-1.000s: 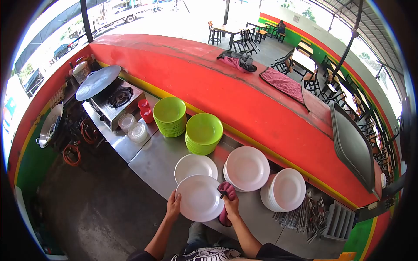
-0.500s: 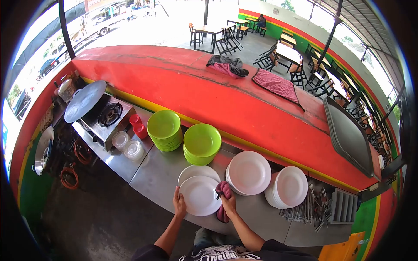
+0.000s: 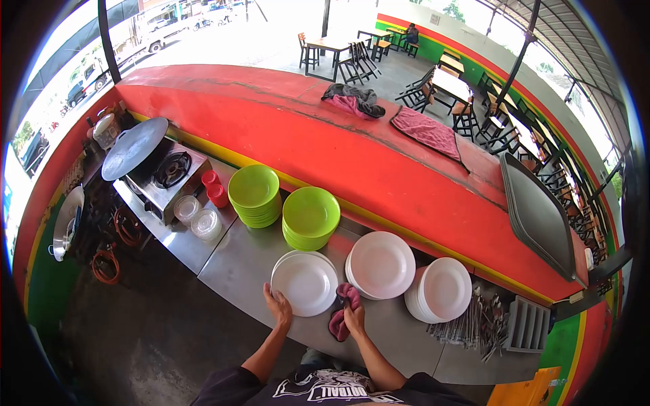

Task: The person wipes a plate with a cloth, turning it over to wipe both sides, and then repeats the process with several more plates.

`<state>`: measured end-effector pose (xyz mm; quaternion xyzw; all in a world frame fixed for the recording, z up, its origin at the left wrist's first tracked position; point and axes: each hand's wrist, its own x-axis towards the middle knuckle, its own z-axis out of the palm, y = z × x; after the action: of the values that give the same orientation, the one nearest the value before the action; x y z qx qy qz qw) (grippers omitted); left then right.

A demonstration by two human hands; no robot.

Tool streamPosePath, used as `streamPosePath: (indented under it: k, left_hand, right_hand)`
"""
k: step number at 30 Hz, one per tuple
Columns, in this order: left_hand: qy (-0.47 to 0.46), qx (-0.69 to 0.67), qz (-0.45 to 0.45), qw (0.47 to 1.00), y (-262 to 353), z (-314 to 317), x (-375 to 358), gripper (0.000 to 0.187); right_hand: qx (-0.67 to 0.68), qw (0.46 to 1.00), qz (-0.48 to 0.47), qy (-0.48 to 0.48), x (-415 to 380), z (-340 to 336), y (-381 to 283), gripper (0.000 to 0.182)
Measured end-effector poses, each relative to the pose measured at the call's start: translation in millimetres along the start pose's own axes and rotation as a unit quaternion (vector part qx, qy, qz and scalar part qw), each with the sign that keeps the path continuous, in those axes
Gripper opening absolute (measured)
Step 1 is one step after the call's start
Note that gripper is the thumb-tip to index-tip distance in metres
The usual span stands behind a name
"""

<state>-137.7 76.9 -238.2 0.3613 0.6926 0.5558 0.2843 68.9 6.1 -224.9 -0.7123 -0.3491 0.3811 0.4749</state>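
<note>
A white plate lies on top of another white plate near the counter's front edge, with the lower rim showing behind it. My left hand is open at the plate's lower left rim, its fingers stretched out; whether it touches cannot be made out. On the plate's right side, my right hand is closed around a dark pink cloth, part of which hangs below the fingers. Two taller stacks of white plates stand to the right. Behind are two stacks of green bowls.
On the left are a gas stove, a large wok lid, red cups and clear plastic containers. Cutlery lies beside a grey divided tray. The red ledge bears cloths and black trays. A person sits far off.
The front plate has moved away from me onto the plate behind it. My left hand has loosened from its rim, and my right hand with the cloth has drawn slightly off the plate.
</note>
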Motion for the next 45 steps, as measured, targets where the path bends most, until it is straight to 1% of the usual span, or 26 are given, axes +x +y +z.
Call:
streamPosePath:
  k: [1, 2, 4, 5, 7, 8, 10, 11, 12, 13, 15, 18, 21, 24, 27, 29, 30, 33, 36, 39, 42, 45]
  left_hand:
    - [0.04, 0.024, 0.025, 0.999, 3, 5, -4, 0.046]
    - [0.048, 0.045, 0.072, 0.995, 5, 7, -8, 0.045]
    - [0.059, 0.086, 0.164, 0.981, 35, 7, -21, 0.044]
    - [0.005, 0.035, 0.167, 0.985, 43, 12, -27, 0.041]
    - [-0.105, -0.06, 0.17, 0.978, 57, 23, -40, 0.036]
    - [-0.181, -0.121, 0.173, 0.961, 65, 32, -45, 0.033]
    - [-0.266, -0.117, 0.177, 0.94, 82, 53, -55, 0.028]
    - [-0.305, -0.123, 0.131, 0.935, 77, 69, -60, 0.027]
    - [-0.32, -0.13, 0.089, 0.934, 81, 85, -65, 0.038]
    - [-0.318, -0.1, 0.038, 0.942, 68, 104, -69, 0.058]
    - [-0.302, -0.092, -0.032, 0.948, 59, 141, -78, 0.073]
    - [-0.371, -0.034, -0.028, 0.928, 103, 157, -86, 0.08]
    - [-0.302, 0.026, 0.01, 0.953, 89, 179, -89, 0.082]
    - [-0.325, 0.01, 0.039, 0.945, 71, 192, -77, 0.077]
    - [-0.355, -0.109, 0.009, 0.928, 68, 189, -76, 0.072]
    - [-0.353, -0.133, 0.038, 0.925, 68, 184, -76, 0.074]
    - [-0.351, -0.146, 0.053, 0.924, 74, 182, -76, 0.075]
    - [-0.336, -0.113, 0.014, 0.935, 92, 170, -81, 0.08]
    - [-0.317, -0.093, 0.004, 0.944, 125, 153, -88, 0.075]
    - [-0.298, -0.09, 0.048, 0.949, 142, 140, -89, 0.071]
    - [-0.287, -0.098, 0.094, 0.948, 137, 136, -82, 0.064]
    - [-0.274, -0.11, 0.114, 0.949, 141, 128, -82, 0.057]
  right_hand:
    - [0.008, 1.0, -0.023, 0.011, -5, -5, 4, 0.032]
    - [0.015, 0.999, -0.046, 0.025, -6, -10, 8, 0.032]
    - [-0.044, 0.986, -0.145, 0.075, -13, -29, -1, 0.03]
    - [-0.073, 0.974, -0.192, 0.1, -18, -37, -5, 0.029]
    - [-0.137, 0.959, -0.22, 0.115, -22, -60, 0, 0.029]
    - [-0.168, 0.95, -0.232, 0.12, -26, -69, 4, 0.029]
    - [-0.201, 0.933, -0.237, 0.184, -35, -81, 14, 0.033]
    - [-0.219, 0.921, -0.239, 0.215, -40, -86, 19, 0.035]
    - [-0.21, 0.932, -0.214, 0.203, -44, -91, 26, 0.045]
    - [-0.203, 0.937, -0.21, 0.192, -45, -93, 35, 0.046]
    - [-0.193, 0.945, -0.202, 0.173, -45, -101, 57, 0.049]
    - [-0.232, 0.932, -0.216, 0.175, -50, -107, 59, 0.049]
    - [-0.26, 0.924, -0.191, 0.207, -44, -101, 58, 0.05]
    - [-0.281, 0.916, -0.188, 0.214, -44, -99, 57, 0.05]
    - [-0.268, 0.917, -0.204, 0.216, -43, -101, 58, 0.048]
    - [-0.271, 0.916, -0.203, 0.215, -44, -101, 56, 0.049]
    - [-0.274, 0.915, -0.204, 0.214, -43, -101, 56, 0.049]
    - [-0.275, 0.916, -0.201, 0.212, -43, -102, 54, 0.05]
    - [-0.281, 0.915, -0.194, 0.214, -43, -100, 54, 0.05]
    - [-0.293, 0.91, -0.201, 0.215, -43, -100, 55, 0.05]
    - [-0.295, 0.912, -0.195, 0.207, -42, -100, 56, 0.049]
    - [-0.305, 0.904, -0.203, 0.219, -44, -100, 58, 0.048]
